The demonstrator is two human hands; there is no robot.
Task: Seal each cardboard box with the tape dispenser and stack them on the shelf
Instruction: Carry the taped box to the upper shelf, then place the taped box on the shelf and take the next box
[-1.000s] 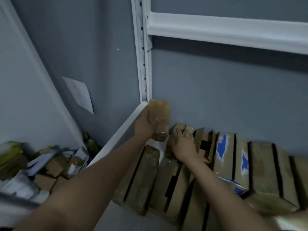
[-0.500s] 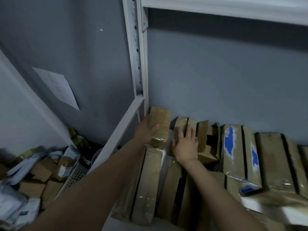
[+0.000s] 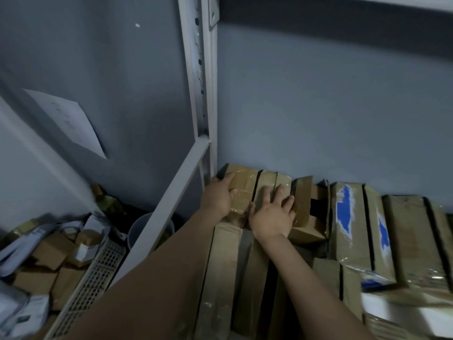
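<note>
**Cardboard box [image 3: 241,190] held at far left of shelf [image 3: 176,192]**

The left hand [image 3: 218,198] grips the taped cardboard box by its left edge. The box stands on end in the far corner, just beside the white upright [image 3: 199,94]. The right hand [image 3: 272,215] lies flat, fingers spread, on the neighbouring boxes [image 3: 268,180] just right. More taped boxes, one blue-marked [image 3: 345,212], run rightward.

Brown taped boxes [image 3: 241,190], one blue-patched box [image 3: 348,217], white shelf post [image 3: 201,69], grey wall [image 3: 318,106]

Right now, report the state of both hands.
Left hand: grips the leftmost taped box.
Right hand: open, fingers flat on the neighbouring box.
</note>
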